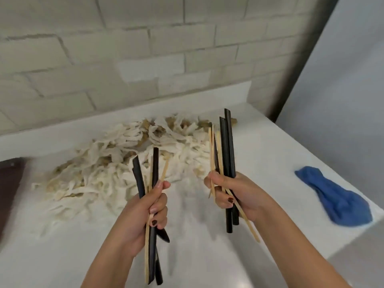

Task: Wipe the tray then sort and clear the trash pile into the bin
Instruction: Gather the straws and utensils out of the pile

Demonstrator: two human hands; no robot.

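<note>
Head view: the left hand (149, 206) has its fingers (161, 201) curled tight round a bunch of black straws and wooden sticks (154, 163), held upright. The right hand (232, 194) grips a second bunch (226, 142) likewise. Behind both, the trash pile (116, 163) of pale strips lies on the counter (266, 154), with a blue cloth (336, 200) well to its right.

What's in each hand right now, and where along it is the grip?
Left hand grips black straws and wooden sticks around their middle; right hand grips a second such bundle below its middle.
</note>
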